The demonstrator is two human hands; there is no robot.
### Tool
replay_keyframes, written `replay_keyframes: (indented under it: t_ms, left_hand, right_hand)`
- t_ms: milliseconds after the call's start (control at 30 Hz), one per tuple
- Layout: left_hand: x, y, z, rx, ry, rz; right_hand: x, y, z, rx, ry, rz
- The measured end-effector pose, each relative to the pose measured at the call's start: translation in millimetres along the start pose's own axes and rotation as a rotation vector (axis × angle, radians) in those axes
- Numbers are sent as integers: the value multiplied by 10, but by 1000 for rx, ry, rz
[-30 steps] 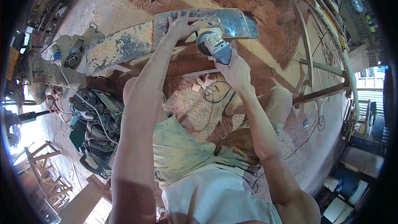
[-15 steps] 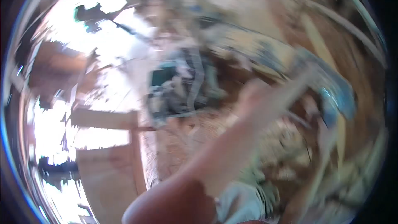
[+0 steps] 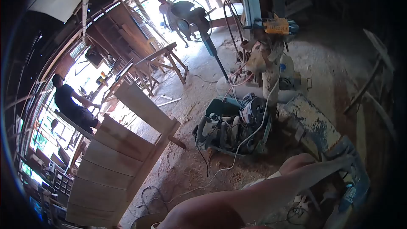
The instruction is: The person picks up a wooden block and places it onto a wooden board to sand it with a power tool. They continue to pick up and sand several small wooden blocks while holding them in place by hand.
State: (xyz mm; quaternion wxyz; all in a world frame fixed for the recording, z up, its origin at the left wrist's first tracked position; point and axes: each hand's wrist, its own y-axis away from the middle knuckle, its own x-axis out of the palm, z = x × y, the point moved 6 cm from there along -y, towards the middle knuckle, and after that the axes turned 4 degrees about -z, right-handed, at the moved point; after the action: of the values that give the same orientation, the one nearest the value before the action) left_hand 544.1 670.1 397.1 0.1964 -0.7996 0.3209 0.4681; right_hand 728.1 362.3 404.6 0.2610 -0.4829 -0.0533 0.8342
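My left arm stretches from the bottom edge across to the right, over my bent knee (image 3: 299, 161). At its end, my left hand (image 3: 348, 162) is against a worn blue-grey piece (image 3: 359, 178), whose kind I cannot make out. The fingers are in shadow and blend into that piece, so their grip is hidden. A bright blue part (image 3: 349, 193) shows just below the hand. Beyond it, a plank with chipped pale paint (image 3: 313, 116) slopes up and left. My right hand is out of view.
A green crate (image 3: 216, 107) of power tools and cords stands ahead on the dusty floor. A slatted wooden panel (image 3: 114, 157) leans at left. A pedestal fan (image 3: 193, 19) and a machine with orange parts (image 3: 277, 26) stand farther back. Two people are in the background, one in dark clothes (image 3: 70, 104).
My view has swung up and left, bringing the fan, machine and background people into clear sight. My arm and the blue-grey piece sit lower in view. The earlier blur is gone.
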Motion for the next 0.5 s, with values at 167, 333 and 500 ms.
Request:
replay_keyframes:
  t_ms: [167, 333, 500]
  left_hand:
    - [75, 57, -46, -12, 39, -8]
    - [737, 57, -560, 71, 168, -3]
    - [753, -162, -185, 57, 25, -24]
  right_hand:
    - [-113, 4, 191, -100, -1, 21]
    - [258, -12, -2, 198, -123, 152]
    - [-58, 50, 112, 433, 110, 153]
